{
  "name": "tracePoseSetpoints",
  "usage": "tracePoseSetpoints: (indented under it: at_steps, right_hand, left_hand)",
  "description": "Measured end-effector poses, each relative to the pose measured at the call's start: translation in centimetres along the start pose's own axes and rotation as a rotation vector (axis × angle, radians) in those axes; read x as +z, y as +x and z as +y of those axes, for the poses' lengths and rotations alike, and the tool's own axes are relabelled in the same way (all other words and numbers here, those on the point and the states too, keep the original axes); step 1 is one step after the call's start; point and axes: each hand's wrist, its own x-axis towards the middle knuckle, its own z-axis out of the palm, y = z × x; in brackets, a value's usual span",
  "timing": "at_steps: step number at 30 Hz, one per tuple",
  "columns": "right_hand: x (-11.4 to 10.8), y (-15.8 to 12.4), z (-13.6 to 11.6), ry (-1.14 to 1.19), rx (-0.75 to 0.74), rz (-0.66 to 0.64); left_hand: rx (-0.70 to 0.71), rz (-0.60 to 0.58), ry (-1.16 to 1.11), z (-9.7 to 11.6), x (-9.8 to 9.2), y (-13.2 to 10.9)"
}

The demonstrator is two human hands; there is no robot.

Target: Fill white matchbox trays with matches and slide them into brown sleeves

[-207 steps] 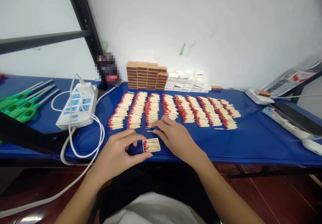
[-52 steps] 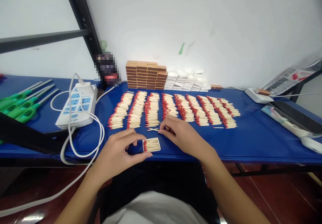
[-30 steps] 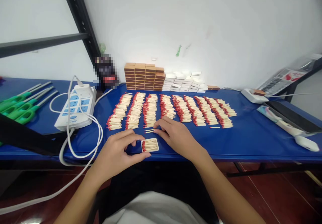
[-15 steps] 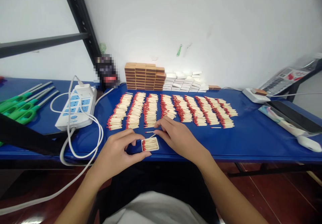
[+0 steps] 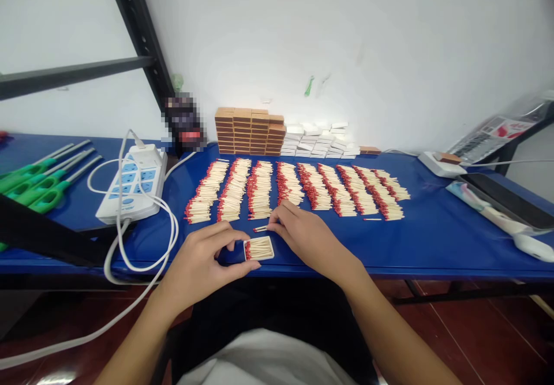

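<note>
A small white matchbox tray [image 5: 272, 248] lies on the blue table near its front edge, filled with red-headed matches [image 5: 259, 249]. My left hand [image 5: 208, 261] curls around the tray's left end, index finger at the far corner and thumb along the near side. Just beyond the tray, my right hand [image 5: 298, 235] pinches matches [image 5: 261, 229] by their plain ends, the red heads pointing left; I cannot make out exactly how many. Behind both hands, loose matches [image 5: 234, 194] lie in several slanted rows.
Stacked brown matchboxes [image 5: 250, 134] and a pile of white trays [image 5: 318, 141] stand against the wall. On the left are a power strip [image 5: 130, 186] with looping white cables and green-handled lighters [image 5: 41, 191]. A dark phone [image 5: 511, 200] lies at right.
My right hand has shifted slightly right, and the match that lay apart on the table now sits with the one at its fingertips. My left hand stays at the tray.
</note>
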Motion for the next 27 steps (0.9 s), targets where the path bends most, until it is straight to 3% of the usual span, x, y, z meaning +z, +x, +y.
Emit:
tracePoseSetpoints:
  at_steps: [7, 15, 21, 27]
  right_hand:
    - [-0.6, -0.3, 0.1, 0.087, -0.046, -0.022]
    - [0.1, -0.1, 0.1, 0.001, -0.029, -0.007]
    - [-1.5, -1.3, -1.6, 0.087, -0.08, -0.007]
    - [-1.6, -1.9, -2.9, 0.026, -0.119, -0.055]
  left_hand:
    - [-0.003, -0.003, 0.009, 0.0, 0.1, -0.1]
    - [-0.006, 0.006, 0.009, -0.1, 0.1, 0.0]
    - [0.008, 0.008, 0.005, -0.1, 0.2, 0.0]
    - [0.002, 0.004, -0.005, -0.1, 0.2, 0.0]
